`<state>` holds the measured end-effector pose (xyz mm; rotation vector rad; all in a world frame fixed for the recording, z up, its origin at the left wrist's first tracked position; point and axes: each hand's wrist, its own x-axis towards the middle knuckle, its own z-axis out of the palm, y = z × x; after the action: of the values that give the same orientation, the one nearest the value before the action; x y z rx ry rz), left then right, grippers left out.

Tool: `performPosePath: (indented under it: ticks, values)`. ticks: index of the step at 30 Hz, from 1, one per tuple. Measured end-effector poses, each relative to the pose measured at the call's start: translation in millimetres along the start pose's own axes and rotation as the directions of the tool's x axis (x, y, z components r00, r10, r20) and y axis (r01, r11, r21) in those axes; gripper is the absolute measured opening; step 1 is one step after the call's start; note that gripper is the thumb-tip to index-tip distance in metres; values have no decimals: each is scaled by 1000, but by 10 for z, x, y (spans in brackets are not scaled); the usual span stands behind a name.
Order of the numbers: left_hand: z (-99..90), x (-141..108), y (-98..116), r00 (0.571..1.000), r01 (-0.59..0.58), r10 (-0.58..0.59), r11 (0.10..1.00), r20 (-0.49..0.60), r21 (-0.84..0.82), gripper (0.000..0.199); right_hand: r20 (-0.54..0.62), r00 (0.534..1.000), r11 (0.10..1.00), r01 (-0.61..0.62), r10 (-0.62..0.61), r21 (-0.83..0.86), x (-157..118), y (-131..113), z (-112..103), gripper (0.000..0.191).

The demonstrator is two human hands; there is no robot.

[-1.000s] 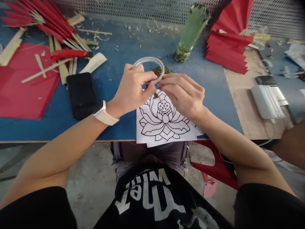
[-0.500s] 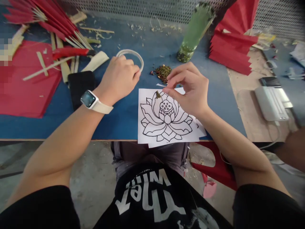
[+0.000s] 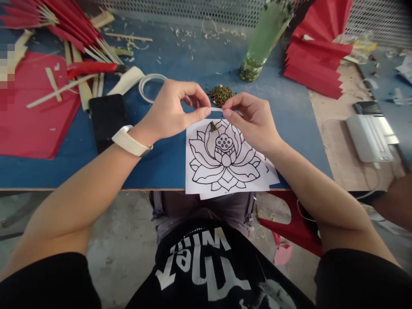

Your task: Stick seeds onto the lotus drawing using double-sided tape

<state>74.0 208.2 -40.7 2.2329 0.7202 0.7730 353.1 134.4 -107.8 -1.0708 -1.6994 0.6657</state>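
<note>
A short white strip (image 3: 216,110) is pinched at its two ends, one by my left hand (image 3: 180,107) and the other by my right hand (image 3: 252,120). Below it lies a white sheet with a lotus line drawing (image 3: 225,171), with a small clump of dark grains (image 3: 213,126) on an upper petal. A pile of green and brown grains (image 3: 221,95) is just beyond the strip. The white tape roll (image 3: 141,88) rests on the table behind my left hand.
A tilted green bottle (image 3: 262,43) stands beyond the grains. Left are a black phone (image 3: 108,120), a red-handled tool (image 3: 92,68) and red paper (image 3: 35,111). Folded red paper (image 3: 317,66) and a white power bank (image 3: 369,138) are on the right.
My left hand has let go of the tape roll and moved right to the strip's left end. The strip, earlier near the table by my right fingers, is now held between both hands.
</note>
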Motion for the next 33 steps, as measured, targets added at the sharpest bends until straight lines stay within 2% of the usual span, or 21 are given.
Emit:
performPosePath:
  ticks: [4,8,11,15,22,28,30,33]
  values:
    - [36,-21,-4,1000,24,-23,998,-4,65,26,-10,1000,1000,-7,8,22,-1,4,10,40]
    - [73,-25,51,1000,-30,31,999,-7,38,23,-81,997,998,12,-7,58,-17,-11,74,40]
    - [103,-14,44,999,-47,47,999,4,-2,30,-166,985,998,53,-45,42,-34,-6,119,39]
    - [124,-6,-11,1000,-2,2,999,-5,-45,49,-220,973,997,81,-76,11,-53,-8,162,37]
    - [138,-38,35,1000,1,-4,995,-22,-99,46,-274,953,986,153,-128,71,-14,15,163,56]
    - [172,-31,-15,999,22,-26,995,-39,-93,73,-240,968,997,56,-65,-44,0,54,52,70]
    - [168,-26,-20,998,39,-43,995,-35,-94,74,-229,970,997,72,-79,-38,-4,43,44,72]
    - [141,-25,-7,999,46,-47,997,-14,-57,64,-211,971,993,113,-114,-14,5,16,71,70]
